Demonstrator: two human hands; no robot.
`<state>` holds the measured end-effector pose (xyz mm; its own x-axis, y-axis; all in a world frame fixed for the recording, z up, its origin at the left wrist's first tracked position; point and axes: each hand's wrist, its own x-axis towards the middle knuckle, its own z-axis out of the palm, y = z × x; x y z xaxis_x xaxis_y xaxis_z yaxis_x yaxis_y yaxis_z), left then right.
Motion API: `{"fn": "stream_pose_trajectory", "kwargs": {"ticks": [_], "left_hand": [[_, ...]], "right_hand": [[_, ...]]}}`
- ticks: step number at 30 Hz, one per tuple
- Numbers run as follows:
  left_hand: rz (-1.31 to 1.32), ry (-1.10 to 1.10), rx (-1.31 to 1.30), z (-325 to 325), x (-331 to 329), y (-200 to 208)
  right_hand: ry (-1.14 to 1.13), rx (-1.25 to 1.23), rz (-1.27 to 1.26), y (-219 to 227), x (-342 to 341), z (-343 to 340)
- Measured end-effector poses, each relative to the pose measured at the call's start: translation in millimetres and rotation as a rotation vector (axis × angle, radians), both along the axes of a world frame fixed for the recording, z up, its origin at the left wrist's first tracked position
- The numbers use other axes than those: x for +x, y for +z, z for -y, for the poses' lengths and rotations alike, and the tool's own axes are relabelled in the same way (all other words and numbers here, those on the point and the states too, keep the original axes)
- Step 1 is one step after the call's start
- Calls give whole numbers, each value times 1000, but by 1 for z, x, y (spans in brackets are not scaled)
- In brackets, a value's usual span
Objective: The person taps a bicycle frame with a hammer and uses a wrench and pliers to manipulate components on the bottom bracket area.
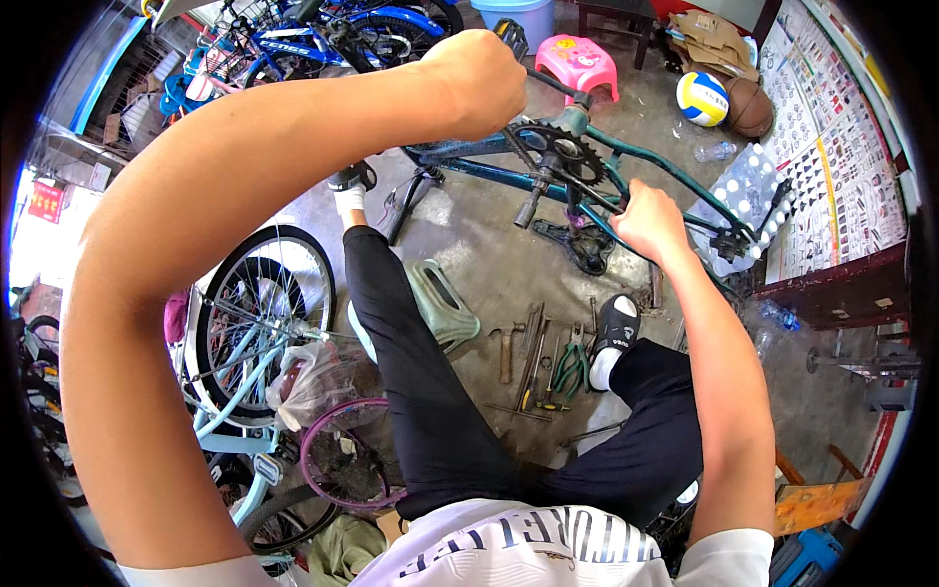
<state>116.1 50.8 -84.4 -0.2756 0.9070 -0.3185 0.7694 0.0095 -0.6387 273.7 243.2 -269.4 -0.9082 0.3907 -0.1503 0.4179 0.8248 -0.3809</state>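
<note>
A teal bicycle frame (489, 168) lies in front of me, with its toothed chainring (590, 157) facing up. My left hand (476, 86) is a closed fist around a dark crank arm (519, 145), and a black pedal (511, 39) shows just beyond the knuckles. The fist hides most of what it grips. My right hand (648, 223) is closed at the end of a dark metal bar (599, 196) running out from the chainring's middle, close to the frame's tubes. A socket-like metal cylinder (526, 211) sticks out below the chainring.
On the floor between my feet lie a hammer (506, 352), green-handled pliers (571, 368) and several rods. A grey-green plastic stool (445, 303) is beside my left leg. Bicycle wheels (264, 313) stand at left; a pink stool (577, 67) and balls (702, 99) are farther off.
</note>
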Motion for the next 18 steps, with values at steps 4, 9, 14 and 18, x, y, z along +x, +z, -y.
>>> {"fn": "stream_pose_trajectory", "kwargs": {"ticks": [4,9,14,18], "left_hand": [[3,64,-72,-7,5,5],[-17,-67,25,-5,-9,-1],[-12,-40,10,-8,-10,1],[14,14,-13,-12,1,8]], "right_hand": [[8,11,-12,-4,1,-2],[18,6,-48,-11,1,-5],[16,-11,-22,-5,2,-4],[7,-40,-13,0,3,-4]]}}
